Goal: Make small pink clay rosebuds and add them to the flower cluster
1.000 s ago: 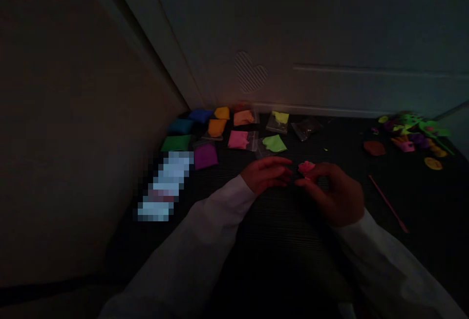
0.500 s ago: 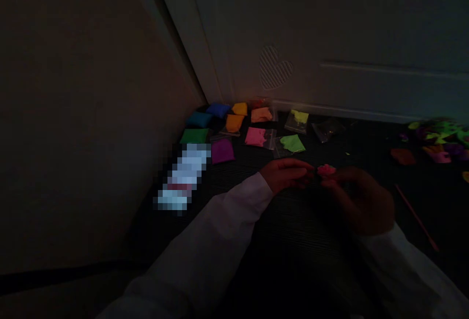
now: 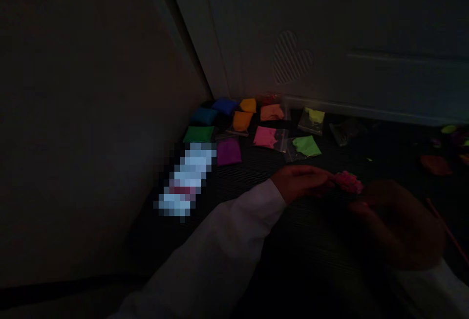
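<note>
My left hand (image 3: 302, 181) is closed, its fingertips pinching the near edge of a small, bumpy pink clay flower (image 3: 349, 182) with a bit of green on top. The flower is held just above the dark table (image 3: 234, 182). Close on its right is my right hand (image 3: 403, 223), dim and somewhat blurred. Its thumb and forefinger curl together in a pinch, and the darkness hides whatever may lie between them. A thin pink modelling tool (image 3: 449, 231) lies to the right of this hand, partly behind it.
Behind my hands lie bags of coloured clay: pink (image 3: 264, 137), light green (image 3: 307, 146), purple (image 3: 229, 151), green (image 3: 198, 134) and several others. A lit, blurred-out phone (image 3: 187, 177) is at left. A reddish-brown lump (image 3: 435, 164) sits at right. A panel (image 3: 384, 79) rises behind.
The view has shifted left, so everything appears further right. My right hand has drawn back from the pink clay flower toward me; the flower is now in my left fingertips.
</note>
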Demonstrator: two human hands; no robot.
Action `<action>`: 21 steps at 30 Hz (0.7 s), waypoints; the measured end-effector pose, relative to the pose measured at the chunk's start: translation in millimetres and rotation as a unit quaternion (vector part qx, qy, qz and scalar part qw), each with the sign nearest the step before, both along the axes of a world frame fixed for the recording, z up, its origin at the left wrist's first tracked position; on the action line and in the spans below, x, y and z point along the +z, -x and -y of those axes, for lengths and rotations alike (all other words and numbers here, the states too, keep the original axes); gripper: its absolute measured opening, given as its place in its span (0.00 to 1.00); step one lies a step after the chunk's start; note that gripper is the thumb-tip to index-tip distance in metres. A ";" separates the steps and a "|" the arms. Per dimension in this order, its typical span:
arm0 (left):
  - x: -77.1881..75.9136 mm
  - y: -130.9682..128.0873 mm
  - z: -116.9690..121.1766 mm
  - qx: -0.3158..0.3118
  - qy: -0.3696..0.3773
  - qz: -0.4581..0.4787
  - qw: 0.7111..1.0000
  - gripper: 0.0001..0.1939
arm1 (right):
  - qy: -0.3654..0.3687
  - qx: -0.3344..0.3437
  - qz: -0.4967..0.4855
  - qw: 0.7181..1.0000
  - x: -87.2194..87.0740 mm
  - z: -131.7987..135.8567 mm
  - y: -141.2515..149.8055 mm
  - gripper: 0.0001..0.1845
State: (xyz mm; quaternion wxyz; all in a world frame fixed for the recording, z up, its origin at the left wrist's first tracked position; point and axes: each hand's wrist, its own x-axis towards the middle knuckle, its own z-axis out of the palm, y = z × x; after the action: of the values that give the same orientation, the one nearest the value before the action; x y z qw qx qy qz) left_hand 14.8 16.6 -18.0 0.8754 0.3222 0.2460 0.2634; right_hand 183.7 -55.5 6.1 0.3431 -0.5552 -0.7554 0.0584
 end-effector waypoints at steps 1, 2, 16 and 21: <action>0.1 -0.3 0.6 -0.006 0.002 0.000 1.000 0.15 | -0.008 -0.003 0.008 1.000 -0.3 -0.3 0.8 0.11; 0.1 -0.6 1.4 -0.015 0.005 0.002 1.000 0.15 | -0.021 -0.003 0.021 1.000 -0.6 -0.8 1.8 0.11; -3.4 0.1 7.3 -0.063 0.008 0.084 0.994 0.20 | -0.100 0.017 0.114 0.988 -7.9 -9.4 6.6 0.21; 3.1 3.6 6.2 -0.079 0.025 0.101 0.991 0.25 | -0.107 -0.009 0.160 0.981 -3.3 -11.9 16.1 0.22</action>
State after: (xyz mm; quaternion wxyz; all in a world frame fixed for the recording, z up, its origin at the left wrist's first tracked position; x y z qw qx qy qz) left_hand 11.3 10.4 -14.9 0.9214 0.2911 0.1367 0.2181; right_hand 167.6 -43.7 2.7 0.2758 -0.5244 -0.7973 -0.1150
